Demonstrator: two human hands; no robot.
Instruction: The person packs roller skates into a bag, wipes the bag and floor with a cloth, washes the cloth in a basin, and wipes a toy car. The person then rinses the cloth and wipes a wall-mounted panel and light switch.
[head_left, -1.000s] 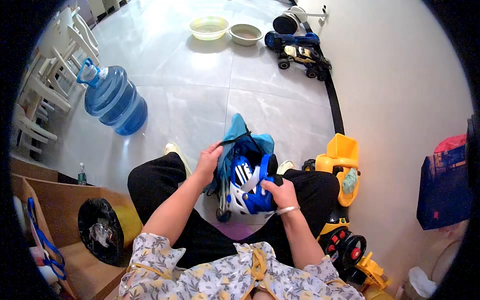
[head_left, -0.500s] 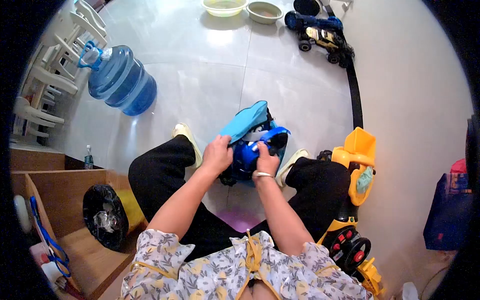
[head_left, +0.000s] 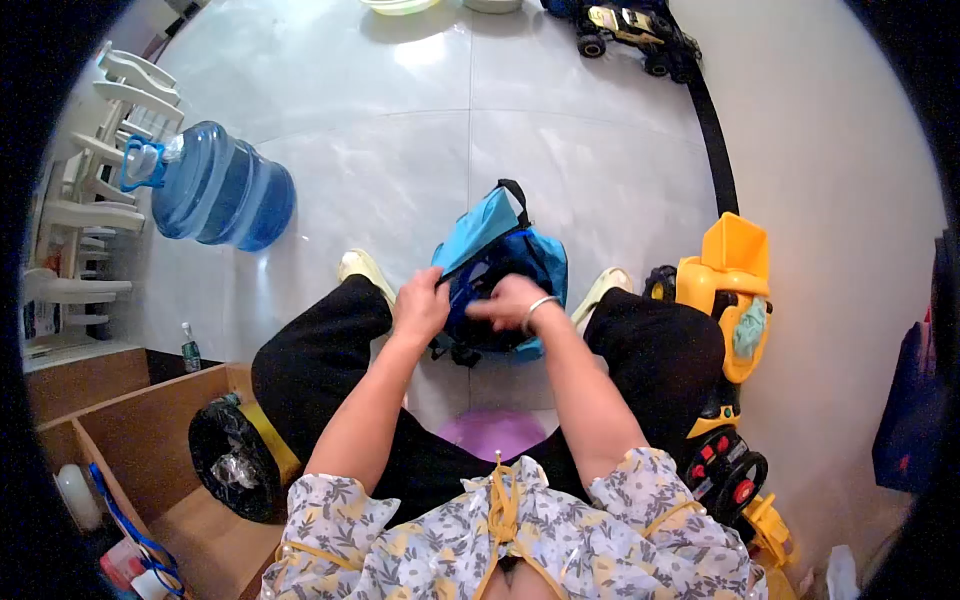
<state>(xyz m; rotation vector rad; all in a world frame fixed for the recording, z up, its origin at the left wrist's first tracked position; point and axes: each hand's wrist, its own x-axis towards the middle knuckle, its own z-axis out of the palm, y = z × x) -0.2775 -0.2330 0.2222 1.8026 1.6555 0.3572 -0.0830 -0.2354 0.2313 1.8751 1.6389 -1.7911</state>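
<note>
A light-blue backpack [head_left: 545,258] with black trim and a black loop handle sits on the floor between my feet, its top unzipped. My left hand [head_left: 420,308] pinches the left edge of its opening, where the light-blue flap [head_left: 478,230] folds back. Over the opening, my right hand [head_left: 512,300] points leftward, its fingers smeared by motion. Inside, a dark-blue shiny thing [head_left: 462,292] shows in part; the hands and the bag's shadow hide the rest.
A large blue water jug [head_left: 225,188] lies on its side at left. Below it are a small bottle [head_left: 190,346], a wooden box [head_left: 150,410] and a black-lined bin [head_left: 232,455]. A yellow toy vehicle [head_left: 735,260] stands right; a toy truck [head_left: 630,28] lies beyond. A purple round object [head_left: 495,432] is beneath me.
The shiny blue thing my right hand gripped at the opening is now lower in the backpack. My right hand has turned leftward, off its former grip. The view has shifted.
</note>
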